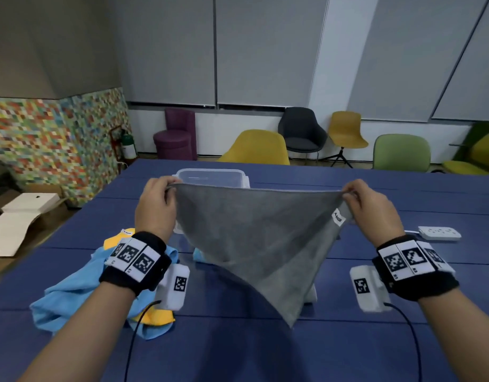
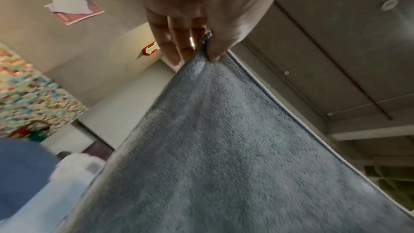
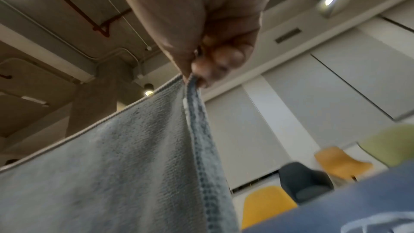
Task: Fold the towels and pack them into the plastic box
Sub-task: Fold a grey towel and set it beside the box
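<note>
towel: grey towel (image 1: 254,238) hanging between hands, top edge running left-right
hands: left hand (image 1: 155,205) and right hand (image 1: 371,213) pinching its corners
box: plastic box (image 1: 213,177) sitting just beyond

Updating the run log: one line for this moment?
step: spreading grey towel | left hand: pinches corner | right hand: pinches corner | box: open | blue towel: unfolded
</note>
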